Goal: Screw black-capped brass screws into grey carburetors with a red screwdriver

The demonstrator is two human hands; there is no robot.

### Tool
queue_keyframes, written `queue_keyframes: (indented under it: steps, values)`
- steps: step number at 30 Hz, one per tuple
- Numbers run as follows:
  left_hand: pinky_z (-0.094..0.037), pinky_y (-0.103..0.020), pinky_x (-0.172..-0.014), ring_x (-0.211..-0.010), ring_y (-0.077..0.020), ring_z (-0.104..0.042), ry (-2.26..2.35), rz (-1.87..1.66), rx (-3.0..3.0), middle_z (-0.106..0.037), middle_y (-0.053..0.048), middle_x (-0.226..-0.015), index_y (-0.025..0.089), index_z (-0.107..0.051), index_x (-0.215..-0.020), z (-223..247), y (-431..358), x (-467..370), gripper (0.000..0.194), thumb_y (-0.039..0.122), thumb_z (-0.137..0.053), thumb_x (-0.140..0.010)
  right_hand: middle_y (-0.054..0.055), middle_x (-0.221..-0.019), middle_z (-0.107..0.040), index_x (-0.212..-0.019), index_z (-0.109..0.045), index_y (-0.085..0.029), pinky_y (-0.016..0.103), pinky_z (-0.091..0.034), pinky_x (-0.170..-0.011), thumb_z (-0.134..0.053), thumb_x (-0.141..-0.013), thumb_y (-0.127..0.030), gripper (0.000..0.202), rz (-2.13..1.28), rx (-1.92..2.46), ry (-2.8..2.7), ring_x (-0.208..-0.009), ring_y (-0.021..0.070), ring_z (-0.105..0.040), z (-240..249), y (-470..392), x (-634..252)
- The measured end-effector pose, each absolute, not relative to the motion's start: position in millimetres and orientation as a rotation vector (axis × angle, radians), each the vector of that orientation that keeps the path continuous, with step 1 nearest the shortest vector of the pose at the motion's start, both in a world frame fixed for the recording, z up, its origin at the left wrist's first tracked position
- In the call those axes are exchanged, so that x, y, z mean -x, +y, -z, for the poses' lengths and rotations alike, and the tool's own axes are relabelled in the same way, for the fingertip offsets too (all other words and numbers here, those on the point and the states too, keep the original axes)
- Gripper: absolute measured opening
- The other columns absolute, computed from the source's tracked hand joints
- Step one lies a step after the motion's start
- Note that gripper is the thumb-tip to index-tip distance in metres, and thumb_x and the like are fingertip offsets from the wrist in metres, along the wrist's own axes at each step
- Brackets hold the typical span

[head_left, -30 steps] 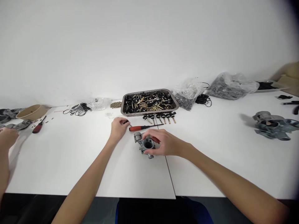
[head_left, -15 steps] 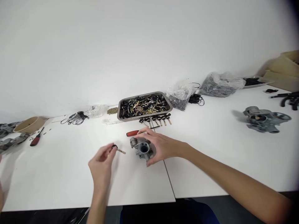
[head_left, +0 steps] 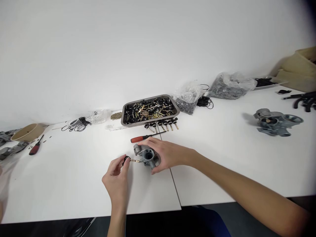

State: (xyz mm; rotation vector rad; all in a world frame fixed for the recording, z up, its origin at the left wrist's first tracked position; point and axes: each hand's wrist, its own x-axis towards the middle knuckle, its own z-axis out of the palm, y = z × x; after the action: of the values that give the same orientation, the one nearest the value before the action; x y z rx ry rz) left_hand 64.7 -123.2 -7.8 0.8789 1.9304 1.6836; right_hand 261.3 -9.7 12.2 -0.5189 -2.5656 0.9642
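My left hand (head_left: 119, 174) pinches the black knob of a small brass-stemmed screw (head_left: 134, 161). The stem points right, and its tip is at the left side of a grey metal carburetor (head_left: 148, 155). My right hand (head_left: 168, 154) grips that carburetor from the right, thumb at its lower end and fingers over its top. Just behind it lies a red-handled screwdriver (head_left: 138, 139), its shaft pointing right. Several similar black-headed screws (head_left: 166, 125) stand in a row along the front of a metal tray (head_left: 122, 122) full of such screws.
Bags of small parts (head_left: 189, 100) and black rings (head_left: 205, 102) sit right of the tray. Another carburetor (head_left: 276, 122) lies at the right. A second screwdriver (head_left: 35, 148), a beige bowl (head_left: 29, 132) and metal parts (head_left: 13, 149) are at the left. Part of another person shows at the left edge.
My left hand has moved right with the screw, bringing the stem's tip to the carburetor's side. My right hand still holds the carburetor. The view has shifted slightly.
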Motion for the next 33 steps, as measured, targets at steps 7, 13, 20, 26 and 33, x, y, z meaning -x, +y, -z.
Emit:
queue_keyframes:
  steps: [7, 13, 20, 26, 33]
  values:
    - [-0.056, -0.034, -0.085, -0.089, -0.0203, -0.067, 1.927, -1.7, -0.875, -0.072, -0.008, -0.094, 0.018, -0.075, -0.091, 6.7, -120.6, -68.2, 0.034, 0.04, -0.081, -0.066, 0.012, -0.134, -0.046, -0.149, -0.032, -0.027, 0.039, -0.048, -0.093, -0.08, -0.07, -0.051, 0.096, -0.863, 0.536, -2.592, -0.11, 0.0253, -0.056, -9.4, -8.6, -260.7]
    - [-0.054, -0.03, -0.079, -0.084, -0.0163, -0.062, 2.073, -1.781, -1.089, -0.068, -0.004, -0.094, 0.02, -0.073, -0.092, 4.5, -129.7, -77.8, 0.025, 0.039, -0.074, -0.076, 0.013, -0.127, -0.047, -0.147, -0.033, -0.023, 0.042, -0.049, -0.089, -0.079, -0.067, -0.06, 0.1, -0.793, 0.591, -2.597, -0.103, 0.0267, -0.057, -5.9, -11.7, -256.6]
    - [-0.048, -0.028, -0.068, -0.071, -0.0133, -0.056, 2.268, -1.729, -1.534, -0.061, -0.002, -0.082, 0.021, -0.069, -0.09, -2.1, -132.6, -87.0, 0.011, 0.03, -0.063, -0.087, 0.013, -0.122, -0.047, -0.145, -0.034, -0.021, 0.041, -0.05, -0.084, -0.078, -0.068, -0.061, 0.098, -0.727, 0.577, -2.589, -0.097, 0.0254, -0.057, -2.5, -14.8, -254.6]
    - [-0.049, -0.025, -0.064, -0.066, -0.0125, -0.057, 2.136, -1.565, -1.731, -0.061, -0.002, -0.079, 0.021, -0.067, -0.091, -5.3, -131.1, -110.7, 0.011, 0.026, -0.056, -0.091, 0.013, -0.123, -0.047, -0.144, -0.035, -0.022, 0.039, -0.051, -0.083, -0.079, -0.068, -0.059, 0.096, -0.776, 0.6, -2.572, -0.099, 0.0249, -0.058, -3.4, -15.6, -253.8]
    - [-0.052, -0.027, -0.066, -0.07, -0.0155, -0.063, 1.95, -1.557, -1.355, -0.066, -0.004, -0.081, 0.021, -0.07, -0.093, -9.8, -138.3, -106.2, 0.024, 0.036, -0.052, -0.092, 0.013, -0.121, -0.047, -0.142, -0.035, -0.022, 0.036, -0.051, -0.076, -0.078, -0.068, -0.062, 0.095, -0.772, 0.614, -2.578, -0.091, 0.023, -0.059, -2.9, -15.3, -253.5]
